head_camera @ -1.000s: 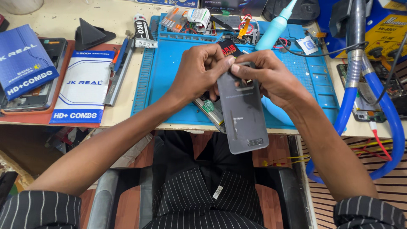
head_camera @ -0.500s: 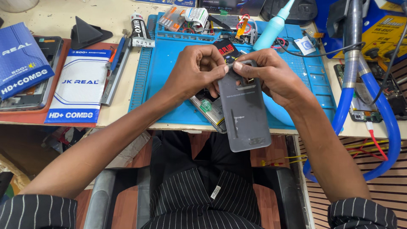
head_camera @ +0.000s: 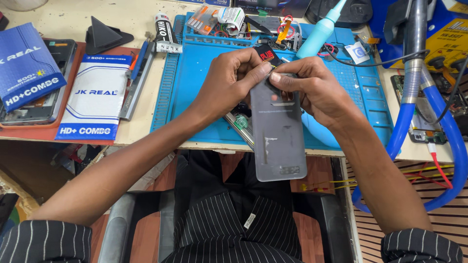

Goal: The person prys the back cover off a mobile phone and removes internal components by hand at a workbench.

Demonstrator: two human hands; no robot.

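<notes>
The grey phone back cover (head_camera: pixel 277 131) has shifted slightly right since earlier, above the blue mat's (head_camera: pixel 204 73) near edge. Left hand (head_camera: pixel 229 83) and right hand (head_camera: pixel 312 90) pinch its far end; thin, stiff, probably fragile, best held by edges.

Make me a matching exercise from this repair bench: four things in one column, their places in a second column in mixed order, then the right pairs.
Things
1. grey phone back cover
2. teal squeeze bottle
3. blue hose
4. black triangular pick

Places
A. far end of the blue mat, nozzle pointing away
B. bench's far left, beside the white packet
C. between left hand and right hand, at its upper end
D. looping off the bench's right edge

Pairs: 1-C, 2-A, 3-D, 4-B
</notes>
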